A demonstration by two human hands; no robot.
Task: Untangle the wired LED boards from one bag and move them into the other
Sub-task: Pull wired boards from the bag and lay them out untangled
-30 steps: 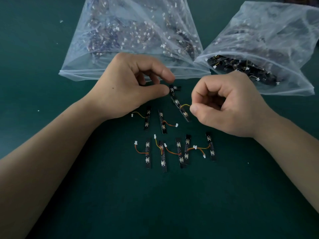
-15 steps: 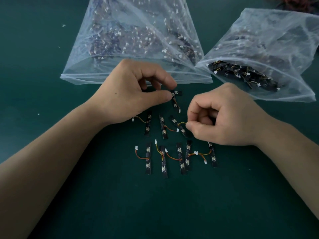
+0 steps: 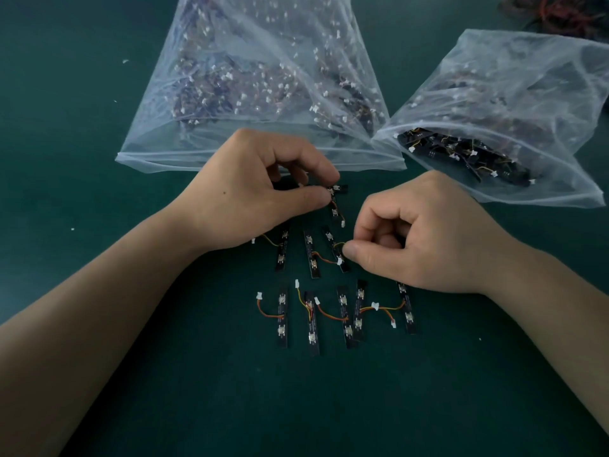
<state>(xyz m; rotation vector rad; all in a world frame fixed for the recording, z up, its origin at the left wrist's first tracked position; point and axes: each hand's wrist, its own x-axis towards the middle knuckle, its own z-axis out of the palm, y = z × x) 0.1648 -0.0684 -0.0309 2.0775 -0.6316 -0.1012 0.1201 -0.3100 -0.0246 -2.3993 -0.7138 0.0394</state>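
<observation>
- Nearest the near edge of the dark green desk (image 3: 131,61), a row of five LED boards (image 3: 342,316) lies flat, lengthwise toward the far edge, each with a short orange-and-yellow lead ending in a white plug.
- Just beyond, a shorter row of boards (image 3: 311,255) lies the same way, between the two hands.
- The right hand (image 3: 425,235) is curled, thumb and forefinger pinched on the wire of the rightmost board (image 3: 336,247) in that shorter row.
- The left hand (image 3: 253,196) is also curled, thumb and forefinger closed on the top end of another board (image 3: 336,209), which hangs down from the pinch toward the desk.
- Farther back, a clear plastic bag (image 3: 263,77) full of tangled boards lies with its mouth toward the hands, touching the left hand's knuckles.
- Toward the far right corner, a second clear bag (image 3: 510,110) overlaps the first bag's corner; dark boards show at its mouth.
- At the far right edge, a heap of red wires (image 3: 560,14).
</observation>
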